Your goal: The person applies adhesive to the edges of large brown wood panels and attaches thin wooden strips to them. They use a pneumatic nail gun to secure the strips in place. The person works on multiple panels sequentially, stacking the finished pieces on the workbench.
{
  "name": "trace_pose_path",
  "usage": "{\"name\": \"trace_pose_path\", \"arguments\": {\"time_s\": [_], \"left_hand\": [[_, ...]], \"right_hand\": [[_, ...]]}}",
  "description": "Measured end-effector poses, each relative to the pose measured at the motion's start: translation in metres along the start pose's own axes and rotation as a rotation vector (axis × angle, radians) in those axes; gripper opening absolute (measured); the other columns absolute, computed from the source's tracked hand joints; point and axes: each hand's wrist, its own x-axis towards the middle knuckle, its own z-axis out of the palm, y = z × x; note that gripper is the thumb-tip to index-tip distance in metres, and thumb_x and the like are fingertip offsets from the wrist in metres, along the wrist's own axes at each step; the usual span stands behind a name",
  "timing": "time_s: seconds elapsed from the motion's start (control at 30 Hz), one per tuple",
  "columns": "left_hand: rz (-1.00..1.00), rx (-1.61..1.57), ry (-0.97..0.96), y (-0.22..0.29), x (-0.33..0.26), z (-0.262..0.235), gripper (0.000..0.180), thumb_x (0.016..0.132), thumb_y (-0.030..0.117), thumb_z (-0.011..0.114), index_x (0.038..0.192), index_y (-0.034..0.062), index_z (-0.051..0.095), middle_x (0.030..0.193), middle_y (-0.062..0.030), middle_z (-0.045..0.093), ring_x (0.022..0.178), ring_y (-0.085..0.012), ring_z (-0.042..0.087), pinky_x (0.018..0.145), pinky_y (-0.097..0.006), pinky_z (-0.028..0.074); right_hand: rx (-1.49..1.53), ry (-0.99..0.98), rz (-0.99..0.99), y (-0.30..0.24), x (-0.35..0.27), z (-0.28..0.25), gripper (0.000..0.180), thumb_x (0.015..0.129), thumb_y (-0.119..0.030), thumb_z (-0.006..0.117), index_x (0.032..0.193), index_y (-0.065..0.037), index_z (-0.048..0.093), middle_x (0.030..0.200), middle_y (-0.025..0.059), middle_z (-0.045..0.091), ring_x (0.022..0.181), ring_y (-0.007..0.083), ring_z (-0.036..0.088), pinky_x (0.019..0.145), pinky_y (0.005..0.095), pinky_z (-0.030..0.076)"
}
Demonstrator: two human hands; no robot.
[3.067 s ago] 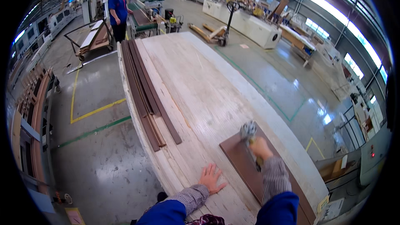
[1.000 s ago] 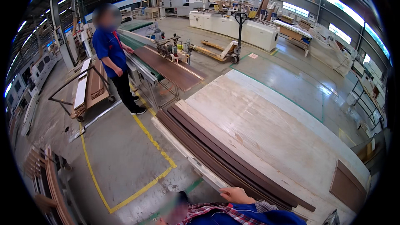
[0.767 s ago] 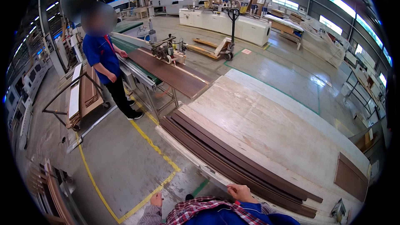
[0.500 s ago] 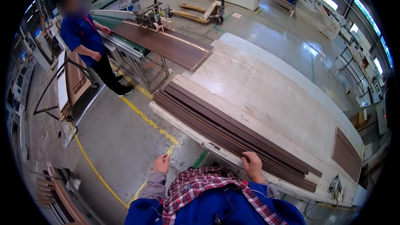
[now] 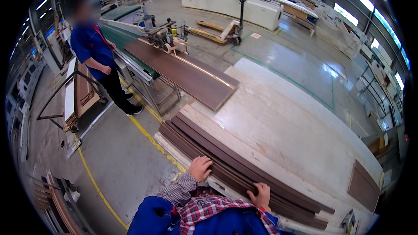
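Long dark-brown strips lie stacked side by side along the near edge of a large pale worktable. My left hand rests on the near strips toward their left half, fingers laid over them and not closed around anything. Further right, my right hand touches the same strips, its thumb apart from its fingers. A wide brown panel sticks out from a green-belted conveyor, its near end hanging over the table's far left corner.
Beside the conveyor stands a person in blue. A rack of boards is at the left. A small brown board and a hand tool lie on the table's right end. Behind is a pallet jack.
Both my hands have come forward onto the strips; the left one moved right from beside the table. The panel has slid out further over the table. The view has shifted slightly.
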Motion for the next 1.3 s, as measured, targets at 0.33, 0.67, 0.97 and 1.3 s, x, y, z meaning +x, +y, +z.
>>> {"name": "trace_pose_path", "arguments": {"time_s": [0.33, 0.67, 0.97, 1.3], "left_hand": [[0.118, -0.102, -0.286, -0.016, 0.018, 0.003, 0.054, 0.063, 0.035, 0.073, 0.11, 0.0125, 0.058, 0.104, -0.0079, 0.052, 0.106, -0.0273, 0.046, 0.093, -0.04, 0.034], [0.312, -0.142, -0.238, -0.02, 0.029, 0.008, 0.041, 0.065, 0.029, 0.071, 0.097, 0.0072, 0.058, 0.098, -0.008, 0.053, 0.095, -0.0245, 0.05, 0.085, -0.037, 0.038], [0.27, -0.231, -0.225, -0.027, 0.025, 0.007, 0.032, 0.058, 0.02, 0.073, 0.084, 0.0097, 0.057, 0.084, -0.0066, 0.051, 0.082, -0.0244, 0.05, 0.072, -0.038, 0.04], [0.295, -0.221, -0.187, -0.021, 0.023, 0.002, 0.039, 0.067, 0.031, 0.072, 0.095, 0.007, 0.059, 0.092, -0.0078, 0.055, 0.088, -0.0243, 0.052, 0.08, -0.037, 0.039]], "right_hand": [[-0.117, -0.108, -0.024, -0.005, -0.004, 0.003, 0.048, 0.052, -0.024, 0.079, 0.097, -0.015, 0.062, 0.103, 0.0106, 0.053, 0.097, 0.0316, 0.049, 0.082, 0.0431, 0.039], [-0.189, -0.044, 0.094, -0.039, 0.001, 0.003, 0.04, 0.056, -0.016, 0.074, 0.094, -0.014, 0.061, 0.109, 0.012, 0.053, 0.1, 0.0336, 0.05, 0.083, 0.0433, 0.042], [-0.018, 0.035, 0.113, -0.042, 0.001, 0.024, 0.026, 0.061, -0.012, 0.073, 0.085, -0.011, 0.063, 0.097, 0.0112, 0.056, 0.089, 0.0304, 0.055, 0.075, 0.038, 0.046], [0.126, -0.13, 0.194, -0.051, 0.015, -0.001, 0.019, 0.068, -0.012, 0.072, 0.084, -0.005, 0.064, 0.081, 0.0086, 0.059, 0.079, 0.0268, 0.056, 0.07, 0.0345, 0.046]]}}
